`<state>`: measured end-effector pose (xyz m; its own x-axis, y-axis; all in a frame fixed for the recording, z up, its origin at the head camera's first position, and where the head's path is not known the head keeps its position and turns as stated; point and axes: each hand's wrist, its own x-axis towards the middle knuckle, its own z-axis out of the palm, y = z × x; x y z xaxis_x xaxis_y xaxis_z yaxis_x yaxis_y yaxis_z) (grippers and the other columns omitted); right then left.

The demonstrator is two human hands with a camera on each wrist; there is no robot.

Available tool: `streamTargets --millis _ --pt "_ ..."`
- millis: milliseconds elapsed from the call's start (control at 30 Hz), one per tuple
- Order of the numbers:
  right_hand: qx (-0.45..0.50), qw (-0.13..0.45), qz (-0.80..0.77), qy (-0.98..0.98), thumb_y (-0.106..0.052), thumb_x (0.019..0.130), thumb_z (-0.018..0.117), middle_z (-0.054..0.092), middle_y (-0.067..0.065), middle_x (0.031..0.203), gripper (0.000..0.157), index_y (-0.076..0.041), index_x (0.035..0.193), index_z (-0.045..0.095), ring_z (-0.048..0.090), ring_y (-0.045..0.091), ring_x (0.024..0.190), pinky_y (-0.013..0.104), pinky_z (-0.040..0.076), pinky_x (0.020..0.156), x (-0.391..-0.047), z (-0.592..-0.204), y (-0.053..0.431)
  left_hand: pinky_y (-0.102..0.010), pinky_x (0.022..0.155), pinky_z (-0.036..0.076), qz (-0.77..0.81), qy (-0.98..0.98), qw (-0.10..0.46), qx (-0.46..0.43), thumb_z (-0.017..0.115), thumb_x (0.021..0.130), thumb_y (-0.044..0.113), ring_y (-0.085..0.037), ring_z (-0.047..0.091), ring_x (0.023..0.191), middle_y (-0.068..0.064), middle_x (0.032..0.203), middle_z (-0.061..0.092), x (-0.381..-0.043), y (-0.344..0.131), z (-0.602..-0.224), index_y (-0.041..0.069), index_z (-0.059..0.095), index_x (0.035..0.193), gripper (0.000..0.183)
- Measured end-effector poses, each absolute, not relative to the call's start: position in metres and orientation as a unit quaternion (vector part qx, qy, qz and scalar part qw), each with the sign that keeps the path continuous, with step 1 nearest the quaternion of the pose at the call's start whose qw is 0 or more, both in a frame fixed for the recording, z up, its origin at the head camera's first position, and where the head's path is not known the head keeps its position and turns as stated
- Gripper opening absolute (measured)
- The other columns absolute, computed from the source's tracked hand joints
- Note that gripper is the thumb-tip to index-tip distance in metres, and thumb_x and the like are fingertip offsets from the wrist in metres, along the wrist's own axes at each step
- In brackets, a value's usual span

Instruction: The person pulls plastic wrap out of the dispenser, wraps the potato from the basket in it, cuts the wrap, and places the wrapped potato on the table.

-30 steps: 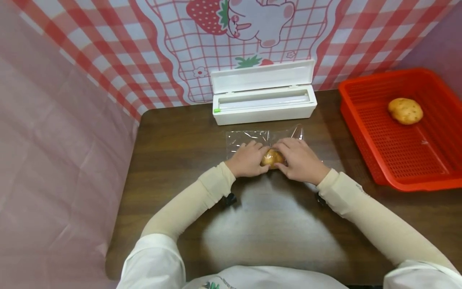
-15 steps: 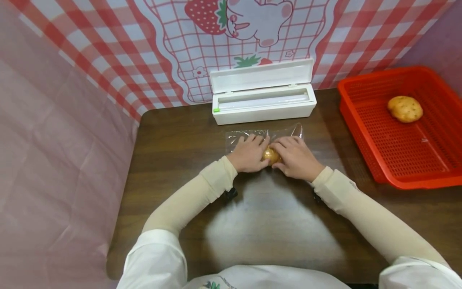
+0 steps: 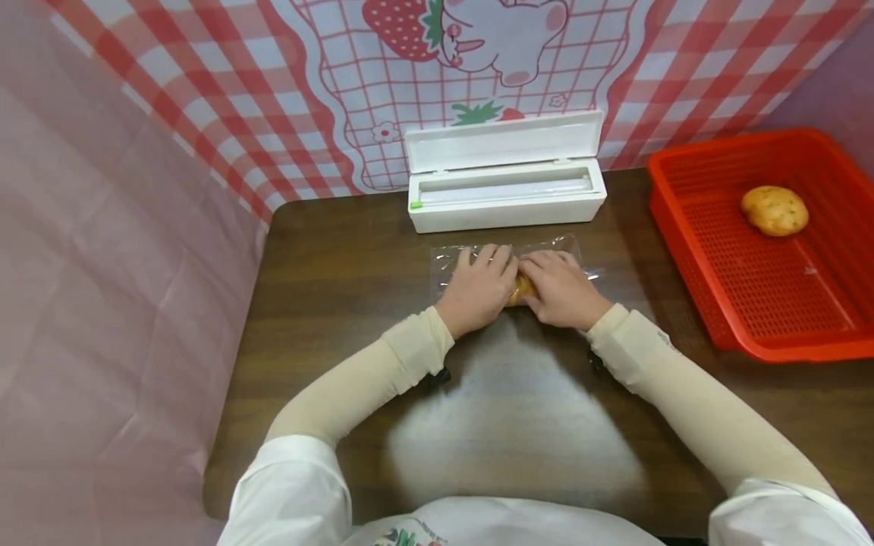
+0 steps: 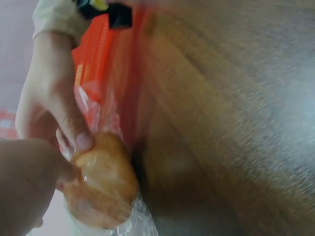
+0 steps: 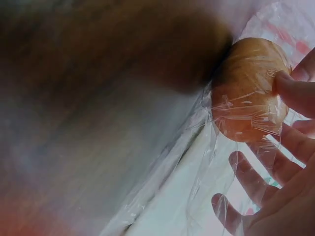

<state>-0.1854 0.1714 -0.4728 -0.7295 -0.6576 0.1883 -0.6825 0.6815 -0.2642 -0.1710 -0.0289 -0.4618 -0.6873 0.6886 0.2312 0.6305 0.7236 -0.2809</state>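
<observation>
A brown potato (image 3: 522, 290) lies between both hands, with clear plastic wrap (image 5: 266, 120) stretched and creased over its skin. My left hand (image 3: 480, 290) lies over its left part, fingers reaching forward on the film. In the left wrist view the left thumb presses against the wrapped potato (image 4: 106, 187). My right hand (image 3: 563, 292) grips the potato from the right, its thumb (image 4: 82, 141) on the near side. A loose sheet of film spreads on the table beyond the hands, partly hidden under them.
Behind the hands a white wrap dispenser (image 3: 505, 216) stands with its lid up and a roll inside. To the right, a red plastic basket (image 3: 724, 303) holds another potato (image 3: 774, 211). The wooden table (image 3: 328, 303) meets a checked cloth backdrop (image 3: 225, 91).
My left hand has slid forward and to the right, covering more of the potato. The right hand has shifted slightly forward and keeps its hold.
</observation>
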Motion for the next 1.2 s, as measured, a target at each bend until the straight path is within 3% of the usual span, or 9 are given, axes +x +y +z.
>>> streamTargets --millis 167,367,567,667,900,1200 --pt "0.348 0.016 0.168 -0.922 -0.014 0.084 0.074 0.061 0.021 0.129 0.051 0.002 0.130 0.060 0.051 0.042 0.125 0.062 0.032 0.106 -0.188 -0.469 0.169 -0.044 0.086 0.045 0.097 -0.892 0.237 -0.373 0.060 0.097 0.028 -0.026 0.057 0.107 -0.009 0.115 0.062 -0.157 -0.027 -0.470 0.012 0.065 0.108 0.020" --pt "0.328 -0.016 0.169 -0.929 -0.014 0.087 0.071 0.062 0.019 0.129 0.045 -0.001 0.129 0.062 0.051 0.040 0.126 0.065 0.031 0.106 -0.198 -0.463 0.169 -0.038 0.080 0.047 0.104 -0.892 0.255 -0.360 0.048 0.101 0.021 -0.026 0.060 0.104 -0.011 0.118 0.062 -0.153 -0.022 -0.485 0.010 0.063 0.114 0.023" --pt "0.316 -0.042 0.154 -0.935 -0.018 0.091 0.066 0.061 0.018 0.133 0.045 -0.002 0.133 0.061 0.048 0.039 0.131 0.067 0.026 0.108 -0.205 -0.460 0.168 -0.039 0.083 0.047 0.111 -0.912 0.211 -0.333 0.067 0.094 0.037 -0.025 0.059 0.108 -0.011 0.124 0.059 -0.159 -0.020 -0.485 0.011 0.060 0.119 0.037" --pt "0.326 -0.014 0.135 -0.936 -0.020 0.091 0.067 0.060 0.018 0.134 0.044 -0.002 0.131 0.063 0.046 0.040 0.133 0.067 0.026 0.109 -0.205 -0.459 0.168 -0.039 0.084 0.046 0.105 -0.925 0.174 -0.322 0.074 0.088 0.047 -0.024 0.058 0.107 -0.008 0.124 0.057 -0.163 -0.020 -0.484 0.012 0.057 0.122 0.051" --pt "0.373 0.102 0.105 -0.916 -0.020 0.086 0.073 0.061 0.018 0.130 0.041 -0.002 0.122 0.068 0.046 0.041 0.131 0.067 0.030 0.107 -0.193 -0.461 0.166 -0.041 0.082 0.047 0.071 -0.938 0.148 -0.304 0.074 0.088 0.045 -0.023 0.060 0.102 -0.006 0.118 0.059 -0.174 -0.024 -0.484 0.011 0.056 0.124 0.053" --pt "0.348 0.077 0.097 -0.929 -0.024 0.082 0.081 0.060 0.020 0.131 0.061 0.001 0.134 0.060 0.045 0.040 0.130 0.065 0.030 0.107 -0.192 -0.473 0.169 -0.042 0.082 0.046 0.059 -0.943 0.108 -0.309 0.064 0.093 0.037 -0.023 0.061 0.106 -0.007 0.125 0.060 -0.182 -0.022 -0.482 0.011 0.056 0.128 0.044"
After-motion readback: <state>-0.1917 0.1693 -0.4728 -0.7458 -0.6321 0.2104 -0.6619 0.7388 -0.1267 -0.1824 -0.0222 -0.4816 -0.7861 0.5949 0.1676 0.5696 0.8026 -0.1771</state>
